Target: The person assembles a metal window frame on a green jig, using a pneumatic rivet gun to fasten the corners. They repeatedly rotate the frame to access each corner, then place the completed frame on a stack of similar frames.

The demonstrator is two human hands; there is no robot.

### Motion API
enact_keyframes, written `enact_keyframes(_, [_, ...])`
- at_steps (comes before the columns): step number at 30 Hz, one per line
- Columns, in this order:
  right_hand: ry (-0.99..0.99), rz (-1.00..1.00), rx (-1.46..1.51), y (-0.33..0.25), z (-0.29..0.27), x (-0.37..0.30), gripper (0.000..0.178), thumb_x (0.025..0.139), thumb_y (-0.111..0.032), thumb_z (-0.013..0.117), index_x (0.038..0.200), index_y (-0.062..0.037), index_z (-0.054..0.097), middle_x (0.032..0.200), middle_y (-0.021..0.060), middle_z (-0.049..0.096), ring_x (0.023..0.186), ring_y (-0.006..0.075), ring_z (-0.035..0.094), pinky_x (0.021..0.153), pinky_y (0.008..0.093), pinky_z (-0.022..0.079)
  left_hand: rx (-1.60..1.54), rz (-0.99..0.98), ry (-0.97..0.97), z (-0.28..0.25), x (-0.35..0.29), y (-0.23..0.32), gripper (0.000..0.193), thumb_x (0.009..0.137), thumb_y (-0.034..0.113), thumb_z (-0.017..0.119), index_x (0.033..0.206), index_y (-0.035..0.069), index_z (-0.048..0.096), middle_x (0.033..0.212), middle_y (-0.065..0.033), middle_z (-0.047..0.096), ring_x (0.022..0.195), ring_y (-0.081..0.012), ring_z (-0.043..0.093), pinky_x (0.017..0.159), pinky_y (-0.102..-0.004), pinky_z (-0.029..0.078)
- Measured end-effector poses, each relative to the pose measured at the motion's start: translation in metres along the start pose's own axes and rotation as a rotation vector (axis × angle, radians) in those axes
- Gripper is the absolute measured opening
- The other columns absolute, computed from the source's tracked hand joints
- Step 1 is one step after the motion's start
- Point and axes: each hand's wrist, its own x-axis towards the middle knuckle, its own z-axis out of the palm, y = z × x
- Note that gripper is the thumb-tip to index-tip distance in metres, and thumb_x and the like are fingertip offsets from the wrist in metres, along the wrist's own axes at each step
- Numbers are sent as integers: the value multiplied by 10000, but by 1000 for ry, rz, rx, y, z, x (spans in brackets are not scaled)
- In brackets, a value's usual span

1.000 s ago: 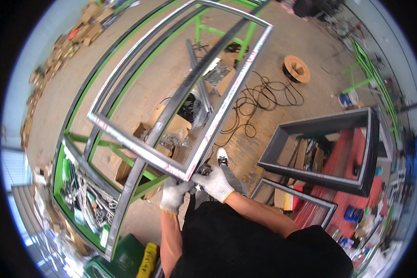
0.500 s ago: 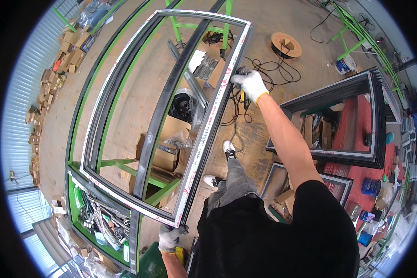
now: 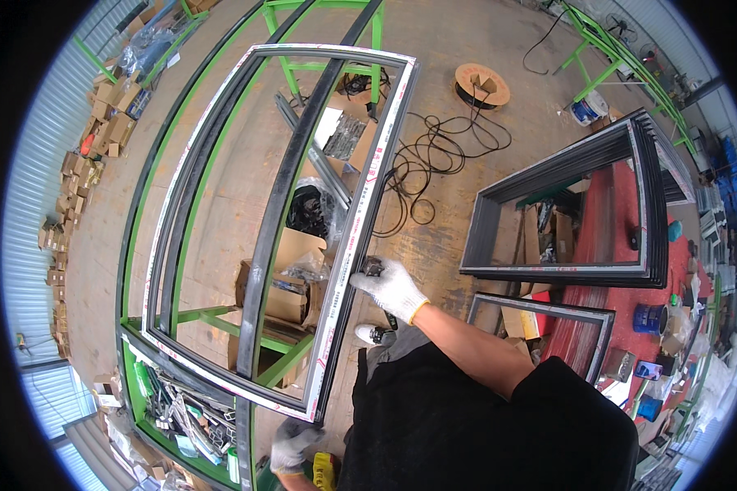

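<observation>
Touching the frame edge, right hand overhangs floor.

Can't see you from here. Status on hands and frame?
Right hand at frame, right side; left hand at near right corner. Frame over green rack. Loose black cable clear of both hands.

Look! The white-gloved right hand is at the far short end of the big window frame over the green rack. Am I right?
Not quite. In the head view, the white-gloved right hand is at the long right side of the big window frame, not its far short end. The frame is indeed over the green rack.
</observation>
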Motion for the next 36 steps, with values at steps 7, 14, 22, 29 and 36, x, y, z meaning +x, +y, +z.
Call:
enact_keyframes(7, [75,-23,-18,-30,-49,12,322,946,-212,807,1155,31,776,932,53,769,795,99,618,756,294,523,350,351,452,11,-28,121,255,984,60,731,1184,-86,668,937,-94,725,805,-145,676,736,-300,562])
enact_keyframes(14, [49,16,59,-58,-77,52,231,923,-206,815,1031,-4,786,825,22,704,750,119,587,729,293,498,719,748,246,222,145,247,488,969,193,750,1380,-56,668,1262,-218,764,1130,-232,744,996,-353,574])
enact_keyframes(22, [6,226,873,-34,-134,154,185,919,-158,749,968,17,779,848,107,770,799,241,755,749,347,613,864,459,182,298,223,290,487,871,372,781,1132,-31,699,998,-269,752,965,-427,745,882,-490,556])
enact_keyframes(29, [459,-254,852,-146,-402,276,166,970,-207,762,1011,-47,771,868,74,714,722,230,686,670,361,579,947,355,229,289,215,279,501,846,337,818,1121,-52,664,967,-270,739,895,-386,737,835,-454,565])
enact_keyframes(36, [636,-642,403,-342,-651,268,251,991,-252,769,1072,-14,781,893,112,753,843,275,715,828,437,583,854,321,237,287,200,278,427,815,258,813,1083,-50,685,882,-222,738,826,-276,733,816,-418,573])
